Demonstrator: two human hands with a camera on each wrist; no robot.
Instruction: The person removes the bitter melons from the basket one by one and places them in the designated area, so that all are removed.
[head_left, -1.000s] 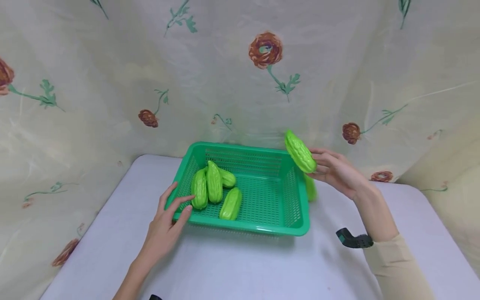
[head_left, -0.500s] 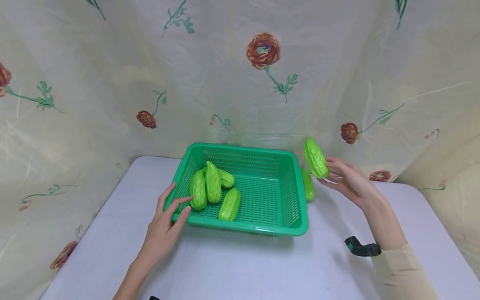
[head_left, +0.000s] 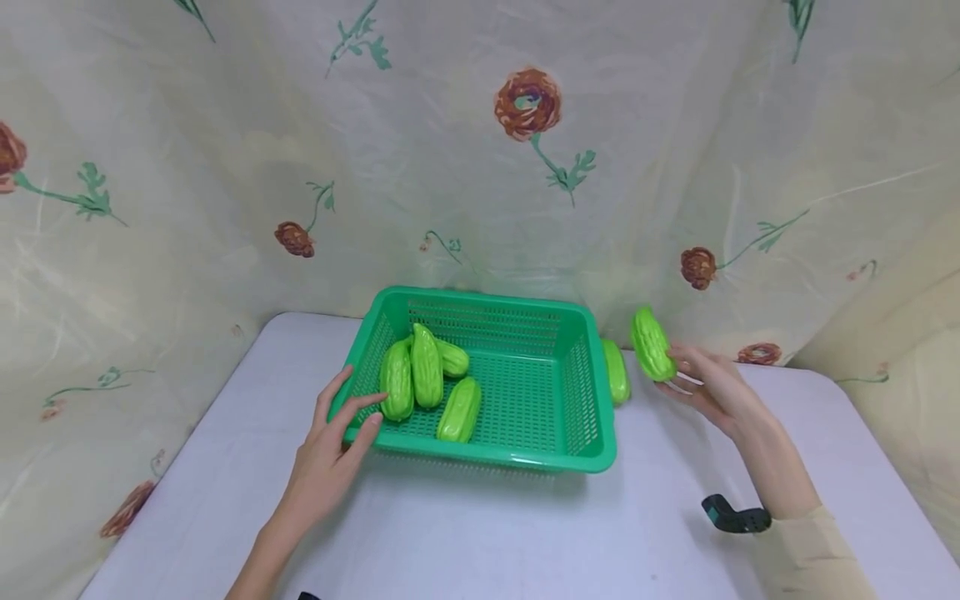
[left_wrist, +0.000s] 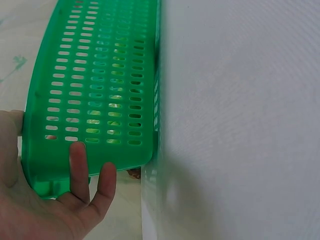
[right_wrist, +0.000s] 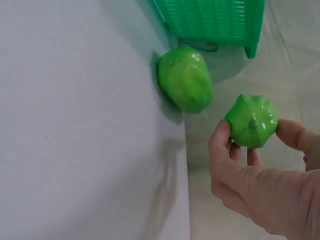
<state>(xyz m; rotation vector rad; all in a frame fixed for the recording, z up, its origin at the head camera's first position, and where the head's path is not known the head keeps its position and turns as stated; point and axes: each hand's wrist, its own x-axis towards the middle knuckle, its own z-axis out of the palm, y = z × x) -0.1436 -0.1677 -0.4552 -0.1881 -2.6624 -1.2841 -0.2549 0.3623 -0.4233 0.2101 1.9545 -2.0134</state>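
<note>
Basket [head_left: 487, 453] on table [head_left: 465, 537]; gourds [head_left: 428, 371] inside at left, another gourd [head_left: 617, 375] outside at right.

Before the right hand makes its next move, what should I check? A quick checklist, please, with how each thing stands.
1. Right hand has the held vegetable: ok, pinched between thumb and fingers.
2. Grip firm enough: cannot tell; pressure doesn't show.
3. Held vegetable apart from the lying vegetable outside the basket: ok, the right wrist view shows a gap.
4. Held vegetable squarely over the table: cannot tell; that view shows it against the cloth past the edge.
5. Left hand at the basket: ok, fingers at its near left corner.
</note>
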